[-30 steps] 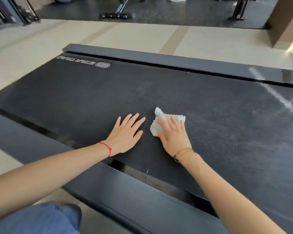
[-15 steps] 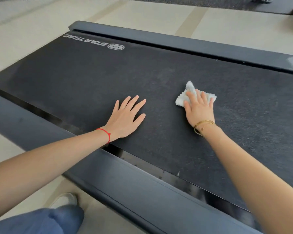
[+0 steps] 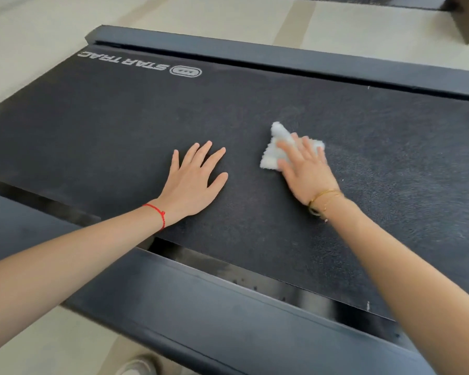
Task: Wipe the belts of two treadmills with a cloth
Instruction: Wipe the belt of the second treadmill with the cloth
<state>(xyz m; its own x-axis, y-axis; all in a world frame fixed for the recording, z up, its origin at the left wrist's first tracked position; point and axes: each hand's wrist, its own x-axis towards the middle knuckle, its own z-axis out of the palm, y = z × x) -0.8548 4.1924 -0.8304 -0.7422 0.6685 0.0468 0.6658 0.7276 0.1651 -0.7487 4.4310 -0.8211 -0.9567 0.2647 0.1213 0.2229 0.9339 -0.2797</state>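
A black treadmill belt [image 3: 119, 117] with a white brand logo near its far left end runs across the view. My left hand [image 3: 194, 180] lies flat on the belt, fingers spread and straight. To its right, my right hand [image 3: 303, 166] presses a small white fluffy cloth [image 3: 275, 147] onto the belt with straight fingers. The cloth sticks out to the left of and beyond the fingers; its right part is hidden under the hand.
Dark side rails border the belt: one along the far edge [image 3: 255, 56] and one along the near edge [image 3: 201, 307]. Pale floor [image 3: 25, 36] surrounds the treadmill. A light shoe [image 3: 137, 366] shows at the bottom beside the near rail.
My right hand slid the cloth away to the right across the belt and has now come back a little toward the left. My left hand stayed flat in place.
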